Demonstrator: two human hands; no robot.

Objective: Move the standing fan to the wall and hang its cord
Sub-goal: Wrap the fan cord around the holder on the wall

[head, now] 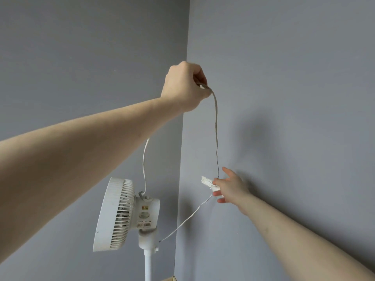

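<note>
- Nearest the camera, two bare forearms reach toward the corner where two grey walls (284, 78) meet; the fan stands just in front of that corner.
- Left hand (183, 86), raised well above the fan, has its fingers curled tight round the top of the cord (216, 126), which bends over at the grip.
- From that grip one run of the thin white cord drops down to the right hand; another run shows below the left forearm and falls to the top of the fan's motor housing.
- Right hand (230, 186), to the right of the fan head and close to the right-hand wall, pinches a small white block (208, 182) on the cord between thumb and forefinger, the other fingers spread loosely.
- Below that block, a further run of cord slants down to the neck of the fan.
- White standing fan (125, 214): a round ribbed grille turned to the left, a barrel-shaped motor housing bearing labels, and a white pole running down out of view.
- Shadows of the hands fall on the right-hand wall.
</note>
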